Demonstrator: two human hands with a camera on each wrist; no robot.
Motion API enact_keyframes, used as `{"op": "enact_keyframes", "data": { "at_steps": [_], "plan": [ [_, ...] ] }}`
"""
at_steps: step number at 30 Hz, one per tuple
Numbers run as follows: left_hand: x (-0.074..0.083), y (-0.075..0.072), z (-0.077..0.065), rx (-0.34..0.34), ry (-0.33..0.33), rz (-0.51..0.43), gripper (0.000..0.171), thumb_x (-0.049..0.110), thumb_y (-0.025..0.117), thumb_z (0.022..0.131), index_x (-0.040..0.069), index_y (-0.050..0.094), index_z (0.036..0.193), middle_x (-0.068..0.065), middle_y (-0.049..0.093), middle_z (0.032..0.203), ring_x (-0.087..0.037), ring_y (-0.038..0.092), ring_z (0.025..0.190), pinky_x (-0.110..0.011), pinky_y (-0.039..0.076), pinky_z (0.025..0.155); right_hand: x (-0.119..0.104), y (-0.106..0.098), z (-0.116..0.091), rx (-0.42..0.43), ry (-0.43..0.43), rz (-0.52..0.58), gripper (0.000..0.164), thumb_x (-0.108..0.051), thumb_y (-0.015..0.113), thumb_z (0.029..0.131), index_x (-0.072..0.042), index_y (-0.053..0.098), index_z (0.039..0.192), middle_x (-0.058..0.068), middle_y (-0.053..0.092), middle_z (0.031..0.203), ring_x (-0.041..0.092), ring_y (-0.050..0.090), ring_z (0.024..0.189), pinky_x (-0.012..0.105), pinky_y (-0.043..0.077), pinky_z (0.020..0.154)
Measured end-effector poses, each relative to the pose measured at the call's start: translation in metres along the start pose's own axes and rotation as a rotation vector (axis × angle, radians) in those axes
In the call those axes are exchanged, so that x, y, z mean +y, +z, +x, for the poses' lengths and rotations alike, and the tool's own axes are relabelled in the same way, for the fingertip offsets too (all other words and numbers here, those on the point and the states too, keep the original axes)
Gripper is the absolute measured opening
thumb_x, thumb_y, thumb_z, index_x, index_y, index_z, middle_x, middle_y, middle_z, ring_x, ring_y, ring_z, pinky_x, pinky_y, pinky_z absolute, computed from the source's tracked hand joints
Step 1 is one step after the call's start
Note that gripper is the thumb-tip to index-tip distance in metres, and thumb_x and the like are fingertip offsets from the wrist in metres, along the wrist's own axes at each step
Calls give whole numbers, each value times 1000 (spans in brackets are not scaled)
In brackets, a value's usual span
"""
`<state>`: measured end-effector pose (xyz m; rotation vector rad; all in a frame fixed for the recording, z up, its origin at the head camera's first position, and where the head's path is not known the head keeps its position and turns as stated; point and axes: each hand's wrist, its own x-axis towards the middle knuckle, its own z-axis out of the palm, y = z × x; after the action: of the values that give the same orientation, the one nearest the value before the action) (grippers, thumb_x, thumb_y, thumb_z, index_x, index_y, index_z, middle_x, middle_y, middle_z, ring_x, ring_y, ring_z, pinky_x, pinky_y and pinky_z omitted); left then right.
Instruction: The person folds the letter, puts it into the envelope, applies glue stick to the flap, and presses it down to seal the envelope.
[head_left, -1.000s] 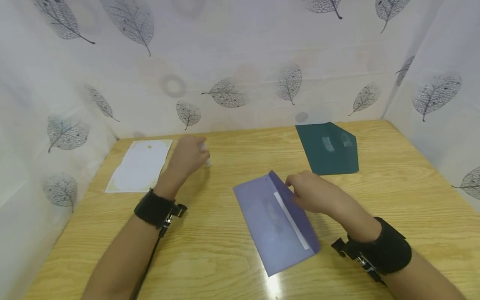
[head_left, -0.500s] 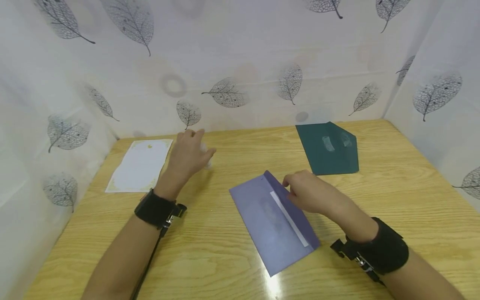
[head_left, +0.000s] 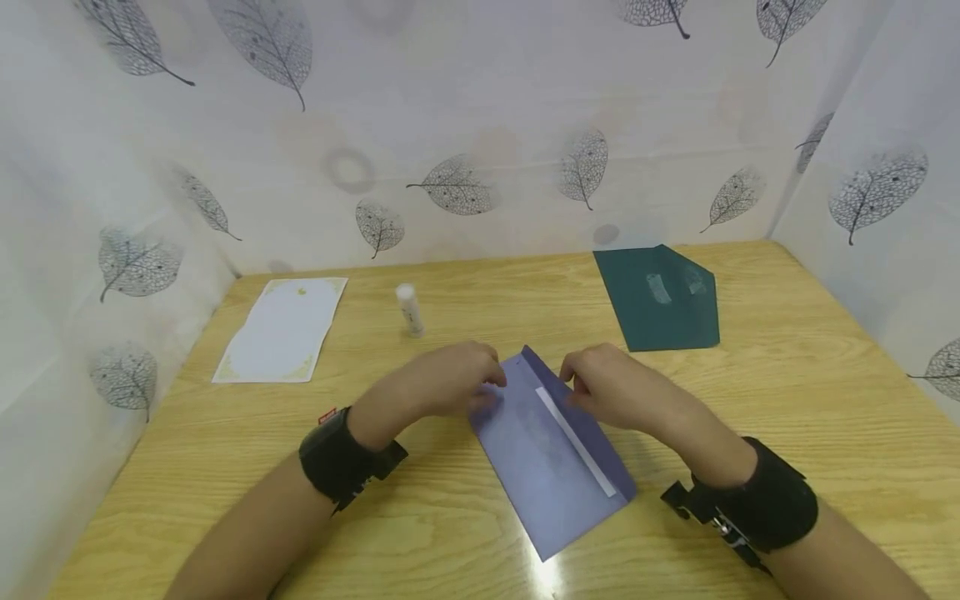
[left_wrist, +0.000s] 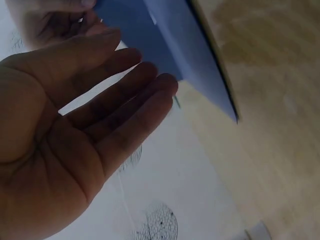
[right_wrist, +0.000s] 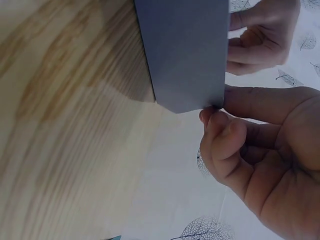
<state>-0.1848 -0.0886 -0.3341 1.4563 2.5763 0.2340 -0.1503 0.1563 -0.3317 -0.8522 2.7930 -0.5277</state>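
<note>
A purple envelope (head_left: 525,467) with its flap raised and a white strip along the fold is tilted above the table in the head view. My right hand (head_left: 622,387) pinches the flap's edge between thumb and fingers, as the right wrist view also shows for the envelope (right_wrist: 185,55). Over the envelope's upper left corner hovers my left hand (head_left: 446,383). In the left wrist view the left hand (left_wrist: 80,130) has its fingers extended and slightly bent, with nothing between them, beside the envelope (left_wrist: 200,50). A white glue stick (head_left: 410,310) stands upright farther back.
A white sheet with gold corner decoration (head_left: 279,329) lies at the back left of the wooden table (head_left: 420,533). At the back right lies a dark green envelope (head_left: 652,308). A leaf-patterned white curtain (head_left: 480,108) encloses the back and sides.
My left hand has let go of the glue stick, left it standing, and moved right and nearer to the purple envelope. My right hand keeps its pinch, having shifted the envelope slightly left.
</note>
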Motion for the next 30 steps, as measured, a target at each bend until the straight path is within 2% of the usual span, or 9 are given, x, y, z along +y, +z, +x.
{"op": "enact_keyframes", "data": {
  "at_steps": [2,4,8,11,15,19,23,27,30],
  "plan": [
    [5,4,2,-69,-5,9,11,7,72,87,6,78,97,-5,71,94,-17,65,88,-29,54,82,-1,1,0,-16,-14,18,17,-5,75,85,0,71,101,-5,62,71,5,54,63,22,49,60],
    [9,8,3,-110,-15,32,11,6,72,86,8,78,94,-4,70,95,-17,64,89,-28,54,82,-1,2,0,-33,-53,45,17,-9,77,86,-1,71,100,-6,63,74,4,55,66,22,50,62],
    [12,12,3,-134,-29,97,15,1,71,83,11,79,90,-3,66,97,-15,62,88,-25,54,80,-2,5,-1,-97,-162,105,18,-13,73,90,-2,72,105,-5,67,85,4,58,74,23,52,68],
    [14,14,3,-146,-58,103,22,-4,69,84,11,80,94,-4,66,103,-15,63,94,-24,54,82,-2,8,-3,-169,-250,117,18,-6,66,94,-3,73,110,0,71,99,9,64,87,26,55,77],
    [16,14,4,-181,-116,76,30,-8,66,88,10,78,109,-6,67,121,-17,64,112,-26,54,94,-2,9,-5,-262,-325,101,31,8,60,90,-5,73,115,5,71,115,16,67,107,29,56,89],
    [17,14,3,-197,-139,80,32,-6,66,89,8,75,116,-9,64,130,-20,61,121,-28,52,99,-5,9,-7,-329,-349,68,41,12,58,85,-7,73,118,2,71,121,18,65,117,32,54,97],
    [16,14,3,-197,-153,84,29,0,69,89,9,75,117,-8,63,132,-21,61,122,-29,52,100,-10,11,-9,-358,-363,2,46,11,57,83,-11,73,120,1,67,131,23,60,125,37,51,102],
    [16,14,3,-194,-147,103,28,8,75,88,11,76,115,-7,63,131,-20,62,120,-29,52,99,-18,16,-10,-340,-340,-68,49,9,58,83,-15,72,123,1,62,138,29,54,132,42,48,106],
    [16,15,4,-191,-136,121,28,13,78,86,12,77,114,-6,62,130,-20,62,118,-29,52,99,-25,21,-10,-290,-333,-150,49,7,60,84,-19,72,124,-1,63,137,31,55,131,45,50,104]
  ]
}}
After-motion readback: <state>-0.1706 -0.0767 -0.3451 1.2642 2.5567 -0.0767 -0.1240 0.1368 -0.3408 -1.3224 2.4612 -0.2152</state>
